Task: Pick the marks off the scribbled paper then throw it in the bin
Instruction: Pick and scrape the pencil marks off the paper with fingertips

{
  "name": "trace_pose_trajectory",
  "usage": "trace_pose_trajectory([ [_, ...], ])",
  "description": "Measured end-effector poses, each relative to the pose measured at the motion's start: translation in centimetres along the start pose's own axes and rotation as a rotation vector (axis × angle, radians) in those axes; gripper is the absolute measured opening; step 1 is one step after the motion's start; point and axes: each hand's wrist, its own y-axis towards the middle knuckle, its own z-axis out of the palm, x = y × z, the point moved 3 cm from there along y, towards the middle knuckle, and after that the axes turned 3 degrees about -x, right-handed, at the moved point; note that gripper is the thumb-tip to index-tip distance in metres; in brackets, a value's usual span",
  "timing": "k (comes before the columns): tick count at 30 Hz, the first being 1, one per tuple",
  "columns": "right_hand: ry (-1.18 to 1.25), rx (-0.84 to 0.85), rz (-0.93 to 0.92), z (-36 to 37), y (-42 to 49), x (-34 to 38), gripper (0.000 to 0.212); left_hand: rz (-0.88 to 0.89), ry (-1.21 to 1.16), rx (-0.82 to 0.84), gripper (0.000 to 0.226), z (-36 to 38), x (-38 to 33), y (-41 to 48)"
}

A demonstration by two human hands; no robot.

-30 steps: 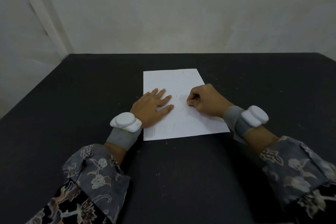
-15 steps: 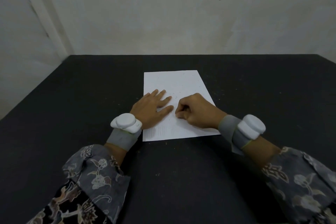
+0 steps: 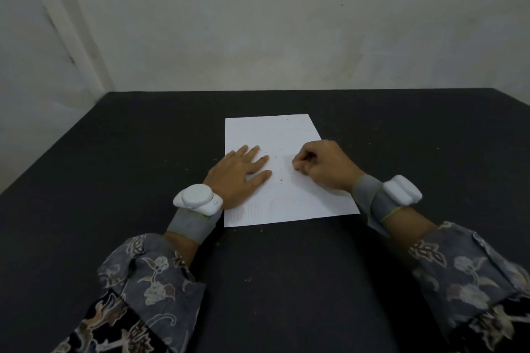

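Picking specks off paper [image 3: 286,129]
Left hand [image 3: 238,178] flat on paper; specks [image 3: 279,165] lie just left of right hand [image 3: 324,166], fingertips pinched, contents too small to tell.

A bare, makeshift workroom, more a recording corner than a home or office: a large table [image 3: 401,135] covered in matte black stands pushed against a plain, off-white plaster wall [image 3: 286,23], scuffed and faintly stained, with a pale upright strip [image 3: 71,23] running down the left corner. Nothing decorates the wall. The one sign of organised work is on the person seated at the table, who wears patterned floral sleeves [image 3: 149,275] and, strapped over grey bands on both wrists, white puck-like devices [image 3: 198,199], the sort of gear fitted for tracking. A single sheet of paper [image 3: 272,129] lies on the dark surface.
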Motion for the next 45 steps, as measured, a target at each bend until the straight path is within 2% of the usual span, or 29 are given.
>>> trace_pose_trajectory([
  [3,0.518,-0.087,0.143,-0.6,-0.9,-1.4,0.013,0.032,-0.038,-0.064,0.053,0.1,0.2,0.1],
  [6,0.745,-0.136,0.175,-0.4,-1.6,-2.5,0.014,0.136,-0.052,-0.215,0.061,-0.5,-0.3,-0.3],
  [8,0.76,-0.145,0.177,-0.4,-1.5,-2.5,0.014,0.26,-0.048,-0.304,0.054,-1.0,-0.9,-0.4],
  [10,0.722,-0.145,0.169,-0.4,-1.5,-2.5,0.014,0.344,-0.088,-0.302,0.048,-1.3,-1.9,-0.5],
  [14,0.7,-0.141,0.134,0.0,-1.6,-2.3,0.015,0.439,-0.098,-0.073,0.044,-0.7,-4.5,-1.3],
  [17,0.706,-0.14,0.138,-0.2,-1.6,-2.4,0.015,0.362,0.055,0.081,0.049,0.5,-4.5,-1.0],
  [20,0.683,-0.126,0.132,-0.1,-1.6,-2.3,0.015,0.178,0.229,0.011,0.068,0.4,-3.1,-0.9],
  [22,0.675,-0.121,0.128,-0.1,-1.6,-2.2,0.015,0.204,0.252,-0.058,0.081,0.1,-3.3,-1.2],
  [26,0.693,-0.124,0.125,-0.1,-1.7,-2.2,0.014,0.355,0.057,0.08,0.052,0.3,-4.9,-1.2],
  [29,0.675,-0.127,0.133,0.0,-1.8,-2.0,0.014,0.255,0.158,0.064,0.054,0.7,-4.1,-0.9],
  [32,0.64,-0.129,0.141,-0.2,-1.9,-1.9,0.013,0.141,0.193,-0.004,0.082,0.6,-2.9,-0.8],
  [34,0.584,-0.113,0.127,-0.2,-2.1,-1.8,0.012,0.119,0.144,0.032,0.088,0.7,-2.9,-0.8],
  [37,0.386,-0.07,0.056,-0.3,-2.5,-1.4,0.008,0.1,0.068,0.137,0.097,0.8,-3.5,-0.9],
  [42,-0.074,0.155,-0.071,0.7,-2.9,0.0,0.01,0.104,0.074,0.139,0.108,1.2,-3.3,-1.0],
  [45,-0.181,0.078,-0.104,0.2,-2.0,-0.2,0.01,0.102,0.068,0.134,0.11,1.3,-3.4,-0.9],
])
